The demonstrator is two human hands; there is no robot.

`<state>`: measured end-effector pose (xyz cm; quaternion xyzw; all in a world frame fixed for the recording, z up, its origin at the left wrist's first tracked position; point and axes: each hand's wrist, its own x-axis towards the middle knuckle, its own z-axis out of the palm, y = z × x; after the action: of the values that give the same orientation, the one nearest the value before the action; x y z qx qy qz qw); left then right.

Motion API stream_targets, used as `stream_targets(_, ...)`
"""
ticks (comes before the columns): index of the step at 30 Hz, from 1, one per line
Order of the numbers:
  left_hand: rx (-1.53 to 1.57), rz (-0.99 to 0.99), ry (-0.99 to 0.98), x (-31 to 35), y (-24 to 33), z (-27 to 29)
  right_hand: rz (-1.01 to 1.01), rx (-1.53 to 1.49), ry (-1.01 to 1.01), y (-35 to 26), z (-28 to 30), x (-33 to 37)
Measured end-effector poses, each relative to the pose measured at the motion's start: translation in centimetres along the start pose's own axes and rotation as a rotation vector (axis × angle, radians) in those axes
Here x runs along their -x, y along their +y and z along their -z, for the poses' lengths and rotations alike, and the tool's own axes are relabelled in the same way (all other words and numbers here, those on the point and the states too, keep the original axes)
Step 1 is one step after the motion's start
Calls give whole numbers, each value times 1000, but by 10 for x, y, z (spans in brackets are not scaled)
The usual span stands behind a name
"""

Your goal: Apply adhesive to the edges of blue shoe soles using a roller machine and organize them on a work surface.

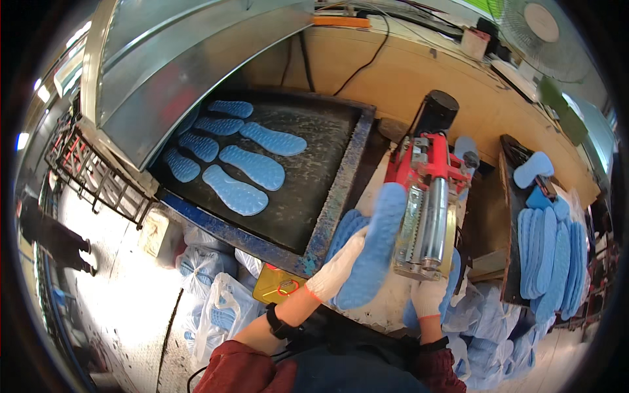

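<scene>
The person's left hand [337, 265], in a white glove, grips a blue insole [379, 245] along its left edge, fingers lying lengthwise against it; the thumb is hidden. The insole stands tilted in front of the bench—blurred, its upper end at the red frame of a roller machine [432, 223]. Just behind the left hand lies an insole pile [345, 229], also blue.

The right hand [429, 298], gloved too, sits below the near end of the machine, with a second insole [453, 278] right beside it. Its fingers are covered, so whether they grip that piece cannot be told.

To the left, a black tray [314, 131] with a worn blue rim carries more blue insoles in rows, under a raised metal hood [196, 65]. On the right, stacked insoles [547, 252] lean together on a dark board—clear bags [485, 321] of blue pieces sit below. A fan [540, 26] stands at the upper right.
</scene>
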<state>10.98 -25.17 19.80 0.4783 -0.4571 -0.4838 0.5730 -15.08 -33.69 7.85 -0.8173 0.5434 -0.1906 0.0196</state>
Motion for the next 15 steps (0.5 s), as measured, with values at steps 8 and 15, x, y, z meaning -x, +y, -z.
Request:
stream_targets(8,758,172,264,-33,51,55,-108,91,-121,11,-6,6)
stream_targets(15,490,-68,526,-218,21,225,-264,-194,-112,6,-8,7)
